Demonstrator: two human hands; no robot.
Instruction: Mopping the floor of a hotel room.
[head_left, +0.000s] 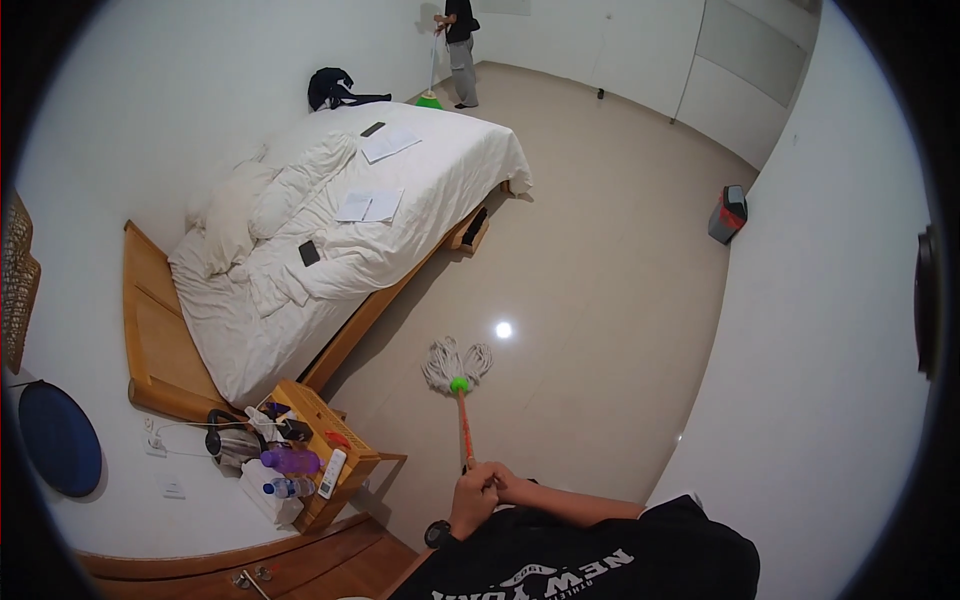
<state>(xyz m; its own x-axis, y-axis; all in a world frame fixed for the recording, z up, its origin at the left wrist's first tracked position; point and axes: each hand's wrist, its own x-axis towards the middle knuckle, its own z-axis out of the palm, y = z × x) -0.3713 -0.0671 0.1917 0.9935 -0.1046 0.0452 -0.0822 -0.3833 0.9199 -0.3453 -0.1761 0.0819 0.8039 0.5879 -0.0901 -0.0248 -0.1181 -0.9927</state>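
Gripping the orange mop (463, 410) handle, both hands close their fingers round its top, left hand (472, 500) beside right hand (508, 487). The handle runs straight away from them, its string head resting on the floor (600, 300) near the bed (340, 220).

Both hands grip the top of an orange mop handle (465, 425) — the left hand (472, 500), with a black watch on its wrist, and the right hand (503, 487) just beside it, touching. The white string mop head (455, 362) lies on the beige floor (600, 300) near the bed's long side. The bed (340, 230) carries papers and two dark phones. At its head corner stands a wooden bedside table (320, 450) with bottles. Far away — another person (460, 50) holds a green broom.
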